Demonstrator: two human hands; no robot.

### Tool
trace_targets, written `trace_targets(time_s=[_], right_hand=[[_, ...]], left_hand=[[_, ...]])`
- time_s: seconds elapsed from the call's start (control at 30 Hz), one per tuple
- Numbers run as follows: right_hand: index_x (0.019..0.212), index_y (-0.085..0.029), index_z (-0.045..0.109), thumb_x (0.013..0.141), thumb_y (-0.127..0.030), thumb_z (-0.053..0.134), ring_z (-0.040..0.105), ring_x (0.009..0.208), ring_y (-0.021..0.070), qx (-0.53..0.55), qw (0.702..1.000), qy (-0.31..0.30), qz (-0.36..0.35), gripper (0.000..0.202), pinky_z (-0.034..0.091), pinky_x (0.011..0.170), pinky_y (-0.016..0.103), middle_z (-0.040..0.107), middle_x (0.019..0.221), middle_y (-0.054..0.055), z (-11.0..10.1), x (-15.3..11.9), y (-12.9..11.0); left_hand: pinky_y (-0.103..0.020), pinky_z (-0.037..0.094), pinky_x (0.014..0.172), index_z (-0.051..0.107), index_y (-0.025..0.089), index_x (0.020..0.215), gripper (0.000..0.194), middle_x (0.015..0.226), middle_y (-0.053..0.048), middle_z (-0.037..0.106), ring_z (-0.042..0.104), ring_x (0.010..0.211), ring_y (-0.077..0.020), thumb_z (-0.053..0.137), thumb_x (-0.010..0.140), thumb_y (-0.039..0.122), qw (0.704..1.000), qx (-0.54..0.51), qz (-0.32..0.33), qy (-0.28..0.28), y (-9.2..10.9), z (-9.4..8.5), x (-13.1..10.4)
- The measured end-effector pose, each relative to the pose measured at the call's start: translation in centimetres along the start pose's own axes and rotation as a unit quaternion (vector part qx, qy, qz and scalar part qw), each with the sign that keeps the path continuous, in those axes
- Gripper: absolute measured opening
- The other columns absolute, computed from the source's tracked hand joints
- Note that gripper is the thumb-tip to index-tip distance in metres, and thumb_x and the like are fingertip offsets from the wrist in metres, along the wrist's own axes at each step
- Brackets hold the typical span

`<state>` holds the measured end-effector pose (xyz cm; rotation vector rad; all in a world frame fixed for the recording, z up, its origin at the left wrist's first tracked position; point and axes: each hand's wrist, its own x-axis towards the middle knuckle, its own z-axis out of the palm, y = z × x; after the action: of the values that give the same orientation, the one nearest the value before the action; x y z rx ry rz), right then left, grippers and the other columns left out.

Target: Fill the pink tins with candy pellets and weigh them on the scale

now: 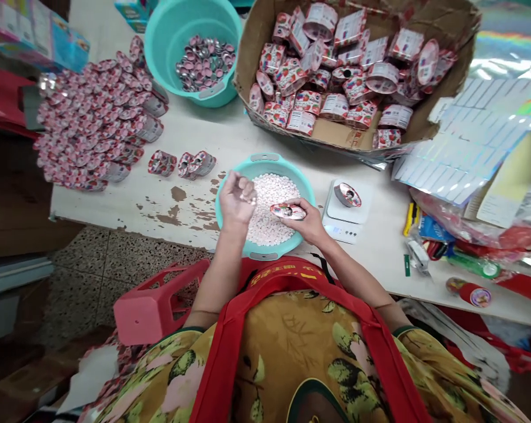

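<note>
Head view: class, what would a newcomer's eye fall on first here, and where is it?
Probably the big pile of pink packs, heaped at the left end of the table. Next, perhaps, the teal bowl of white pieces in front of the person, with the curled left hand and the right hand, holding a pack, over it.

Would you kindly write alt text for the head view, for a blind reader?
A person's right hand holds a red-and-white printed container over a round turquoise plastic basin of small whitish pellets, the left hand curled beside it. A white digital scale bearing a similar container stands at right.
</note>
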<state>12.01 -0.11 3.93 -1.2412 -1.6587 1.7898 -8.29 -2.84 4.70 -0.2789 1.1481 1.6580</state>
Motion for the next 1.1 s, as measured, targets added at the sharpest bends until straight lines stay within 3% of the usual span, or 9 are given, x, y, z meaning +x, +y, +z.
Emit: trace_targets(time_s=[0.17, 0.27, 0.37, 0.57, 0.73, 0.83, 0.9, 1.0, 1.1], right_hand=[[0.105, -0.024, 0.07, 0.061, -0.049, 0.089, 0.07, 0.096, 0.0242, -0.02, 0.991, 0.128, 0.023, 0.054, 0.058, 0.088, 0.04, 0.074, 0.106, 0.005, -9.0, -4.7, -0.4], [0.108, -0.022, 0.068, 0.063, -0.047, 0.086, 0.07, 0.098, 0.0238, -0.081, 0.933, 0.35, 0.001, 0.055, 0.058, 0.093, 0.044, 0.071, 0.107, 0.005, -14.3, -6.4, 0.7], [0.106, -0.02, 0.066, 0.062, -0.045, 0.084, 0.071, 0.097, 0.0235, -0.104, 0.874, 0.474, -0.004, 0.054, 0.058, 0.094, 0.047, 0.069, 0.104, 0.005, -17.5, -7.0, 2.1], [0.102, -0.019, 0.063, 0.058, -0.048, 0.082, 0.069, 0.089, 0.0217, -0.097, 0.875, 0.473, 0.041, 0.056, 0.059, 0.087, 0.045, 0.069, 0.097, 0.005, -17.8, -5.3, 4.2], [0.104, -0.018, 0.061, 0.059, -0.051, 0.08, 0.067, 0.095, 0.0226, -0.106, 0.906, 0.406, 0.063, 0.059, 0.056, 0.095, 0.045, 0.068, 0.103, 0.008, -14.8, -2.3, 6.2], [0.109, -0.02, 0.06, 0.062, -0.056, 0.08, 0.062, 0.114, 0.0288, -0.19, 0.906, 0.376, 0.032, 0.063, 0.051, 0.103, 0.051, 0.065, 0.119, 0.013, -13.8, -1.4, 5.0], [0.114, -0.022, 0.06, 0.065, -0.058, 0.08, 0.056, 0.126, 0.0317, -0.259, 0.885, 0.384, -0.037, 0.064, 0.05, 0.105, 0.054, 0.06, 0.129, 0.015, -13.9, 0.1, 2.4], [0.116, -0.025, 0.06, 0.078, -0.056, 0.074, 0.061, 0.119, 0.0276, -0.276, 0.892, 0.333, -0.133, 0.051, 0.054, 0.099, 0.051, 0.06, 0.125, 0.012, -14.5, 7.0, -2.7], [0.105, -0.02, 0.061, 0.077, -0.055, 0.077, 0.065, 0.105, 0.0244, -0.234, 0.927, 0.25, -0.156, 0.048, 0.056, 0.095, 0.05, 0.064, 0.111, 0.011, -13.4, 18.2, -5.9]], left_hand=[[-0.017, 0.027, 0.041, 0.057, 0.016, 0.068, 0.036, 0.052, 0.005, 0.045, 0.037, 0.04, -0.0043, 0.072, 0.091, 0.04, 0.966, 0.229, -0.117, 0.021, -3.2, -2.6, 1.5], [-0.019, 0.031, 0.049, 0.067, 0.017, 0.072, 0.025, 0.054, 0.004, 0.05, 0.042, 0.045, -0.0075, 0.075, 0.087, 0.036, 0.912, 0.395, -0.008, -0.108, -7.3, 0.4, 0.9], [-0.023, 0.039, 0.064, 0.069, 0.023, 0.076, 0.011, 0.057, 0.003, 0.055, 0.058, 0.062, -0.0155, 0.077, 0.08, 0.018, 0.79, 0.542, 0.114, -0.265, -12.0, 6.0, 0.5], [-0.028, 0.031, 0.066, 0.065, 0.02, 0.073, 0.026, 0.05, 0.004, 0.037, 0.055, 0.06, -0.0182, 0.061, 0.081, -0.004, 0.56, 0.702, 0.198, -0.393, -16.9, 13.1, 2.0], [-0.027, 0.028, 0.061, 0.071, 0.024, 0.091, 0.017, 0.061, -0.001, 0.053, 0.049, 0.058, -0.017, 0.062, 0.09, 0.01, 0.595, 0.712, 0.291, -0.235, -8.2, 9.7, 1.9], [-0.027, 0.031, 0.064, 0.074, 0.023, 0.097, 0.014, 0.06, -0.003, 0.054, 0.048, 0.061, -0.0185, 0.061, 0.094, 0.028, 0.617, 0.721, 0.315, -0.016, 0.6, 4.2, 1.3], [-0.03, 0.036, 0.068, 0.074, 0.023, 0.104, 0.027, 0.063, -0.004, 0.055, 0.052, 0.067, -0.0217, 0.059, 0.095, 0.043, 0.573, 0.762, 0.276, 0.122, 5.4, -0.3, 1.7], [-0.035, 0.04, 0.075, 0.074, 0.022, 0.106, 0.034, 0.07, -0.008, 0.06, 0.058, 0.078, -0.0269, 0.054, 0.096, 0.048, 0.519, 0.804, 0.184, 0.225, 9.0, -6.5, 4.0], [-0.038, 0.042, 0.078, 0.073, 0.018, 0.101, 0.031, 0.075, -0.01, 0.064, 0.062, 0.084, -0.0295, 0.052, 0.095, 0.04, 0.512, 0.822, 0.101, 0.226, 9.0, -10.8, 7.4]])
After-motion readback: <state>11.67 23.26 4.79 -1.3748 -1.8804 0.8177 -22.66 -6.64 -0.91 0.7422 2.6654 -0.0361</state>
